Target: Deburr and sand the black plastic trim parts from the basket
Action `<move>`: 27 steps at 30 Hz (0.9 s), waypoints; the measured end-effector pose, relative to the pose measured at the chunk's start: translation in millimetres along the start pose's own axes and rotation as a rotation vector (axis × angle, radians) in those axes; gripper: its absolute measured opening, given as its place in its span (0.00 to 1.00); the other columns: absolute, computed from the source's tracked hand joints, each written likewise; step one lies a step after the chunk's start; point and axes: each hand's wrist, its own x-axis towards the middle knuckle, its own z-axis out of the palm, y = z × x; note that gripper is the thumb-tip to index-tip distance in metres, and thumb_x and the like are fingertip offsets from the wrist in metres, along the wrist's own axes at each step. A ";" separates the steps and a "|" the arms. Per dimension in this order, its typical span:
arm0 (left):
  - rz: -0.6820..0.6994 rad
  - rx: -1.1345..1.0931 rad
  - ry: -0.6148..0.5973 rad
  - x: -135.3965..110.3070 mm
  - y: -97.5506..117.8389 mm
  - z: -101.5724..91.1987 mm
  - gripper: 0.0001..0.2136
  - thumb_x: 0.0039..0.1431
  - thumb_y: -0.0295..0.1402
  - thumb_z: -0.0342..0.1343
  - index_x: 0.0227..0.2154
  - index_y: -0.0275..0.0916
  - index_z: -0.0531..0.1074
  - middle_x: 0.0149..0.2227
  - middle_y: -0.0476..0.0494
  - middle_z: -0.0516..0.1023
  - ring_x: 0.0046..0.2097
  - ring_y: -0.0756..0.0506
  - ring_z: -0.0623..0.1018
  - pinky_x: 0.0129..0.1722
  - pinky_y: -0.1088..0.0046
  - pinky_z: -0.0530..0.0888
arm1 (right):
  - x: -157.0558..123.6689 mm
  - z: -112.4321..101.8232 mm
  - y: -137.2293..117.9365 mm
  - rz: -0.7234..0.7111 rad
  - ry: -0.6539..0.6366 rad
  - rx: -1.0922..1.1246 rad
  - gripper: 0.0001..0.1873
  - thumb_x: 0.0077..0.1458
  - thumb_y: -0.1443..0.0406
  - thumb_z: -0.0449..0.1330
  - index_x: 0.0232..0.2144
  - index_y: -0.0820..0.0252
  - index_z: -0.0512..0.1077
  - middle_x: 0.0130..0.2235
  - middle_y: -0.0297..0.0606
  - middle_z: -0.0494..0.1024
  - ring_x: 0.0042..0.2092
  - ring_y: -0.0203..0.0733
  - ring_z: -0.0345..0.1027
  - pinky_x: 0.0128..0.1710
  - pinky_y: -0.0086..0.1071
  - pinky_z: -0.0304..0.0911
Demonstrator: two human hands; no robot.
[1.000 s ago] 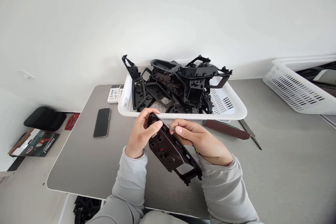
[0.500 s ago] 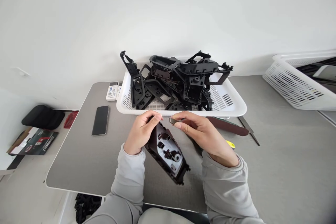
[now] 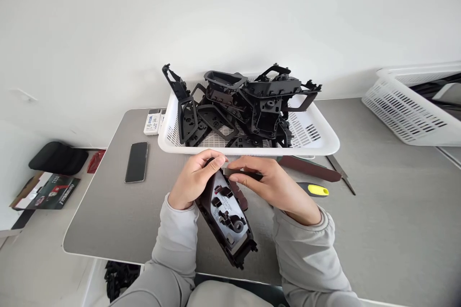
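My left hand [image 3: 194, 177] is closed on the upper end of a black moulded plastic part [image 3: 225, 211]. The part is tilted, its ribbed inner side with clips and a round boss facing up. My right hand [image 3: 270, 182] pinches a narrow flat strip [image 3: 227, 171] with a grey metallic end; its exact kind is unclear. The strip's tip is at the part's upper right edge, close to my left thumb; whether they touch is hard to tell. A brownish piece [image 3: 240, 196] shows beside the part's right edge, partly hidden.
A white basket [image 3: 248, 150] piled with similar black parts stands behind my hands. To the right lie a dark red-brown strip [image 3: 313, 169], a file-like blade [image 3: 347, 183] and a yellow-black handle [image 3: 317, 189]. Another white basket [image 3: 403, 115] is far right, a phone [image 3: 137, 162] left.
My right hand has moved slightly left, bringing the strip to the part's edge. The part has shifted a little left and down. More of the yellow-black handle shows.
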 end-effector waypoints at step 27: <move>0.026 -0.297 0.042 -0.3 -3.7 -3.2 0.10 0.49 0.31 0.60 0.25 0.40 0.61 0.19 0.58 0.59 0.21 0.54 0.58 0.21 0.78 0.56 | -4.8 -6.7 -7.7 0.277 -0.173 0.209 0.19 0.66 0.52 0.50 0.41 0.58 0.72 0.35 0.37 0.79 0.29 0.37 0.67 0.33 0.32 0.66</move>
